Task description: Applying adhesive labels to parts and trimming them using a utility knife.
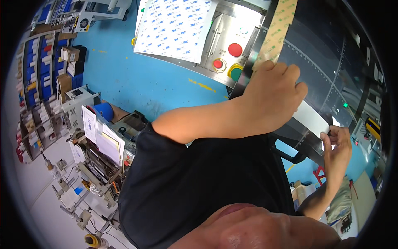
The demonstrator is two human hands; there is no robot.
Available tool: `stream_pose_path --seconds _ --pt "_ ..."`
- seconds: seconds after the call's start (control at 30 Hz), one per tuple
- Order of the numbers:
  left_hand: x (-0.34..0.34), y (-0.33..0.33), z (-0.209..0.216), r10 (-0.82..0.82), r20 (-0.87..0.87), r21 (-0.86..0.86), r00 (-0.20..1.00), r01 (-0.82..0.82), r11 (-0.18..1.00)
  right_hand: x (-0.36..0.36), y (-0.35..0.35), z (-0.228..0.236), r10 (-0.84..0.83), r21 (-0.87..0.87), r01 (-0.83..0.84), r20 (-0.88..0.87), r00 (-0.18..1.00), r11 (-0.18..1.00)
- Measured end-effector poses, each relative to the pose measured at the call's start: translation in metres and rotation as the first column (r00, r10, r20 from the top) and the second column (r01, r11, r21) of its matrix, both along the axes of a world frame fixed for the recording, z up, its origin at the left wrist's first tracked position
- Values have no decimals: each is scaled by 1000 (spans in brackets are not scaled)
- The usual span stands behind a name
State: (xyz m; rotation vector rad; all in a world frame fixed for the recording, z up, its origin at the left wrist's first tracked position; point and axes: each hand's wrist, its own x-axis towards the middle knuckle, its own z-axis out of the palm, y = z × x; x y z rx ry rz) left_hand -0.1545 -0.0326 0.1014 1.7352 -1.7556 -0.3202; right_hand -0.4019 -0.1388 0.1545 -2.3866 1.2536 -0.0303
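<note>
My left hand point(275, 94) reaches across my body with its fingers curled down over the lower end of a tan strip with green print point(281, 27). Its fingertips are hidden beneath the hand. A white strip point(311, 117) runs from under that hand toward my right hand point(338, 145). My right hand pinches the far end of the white strip between thumb and fingers. Both strips lie over a dark machine table point(309, 79) marked with white scale lines. Whether the tan and white strips are one piece, I cannot tell.
Left of the table is a metal control panel point(244, 18) with red and green push buttons point(235, 50). A white sheet with blue print point(174, 29) covers part of it. Machinery point(103, 166) and shelves of boxes point(39, 70) stand at the left, on a blue floor point(120, 74).
</note>
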Motion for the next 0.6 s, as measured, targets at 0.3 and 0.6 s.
stream_pose_path --seconds 0.3,0.6 --pt "0 -1 -6 -30 45 -48 999 32 998 -1 -7 0 1 78 2 -36 999 997" --pt "0 4 -10 -1 -101 -135 995 -13 991 -11 14 -7 -5 -60 7 41 999 998"
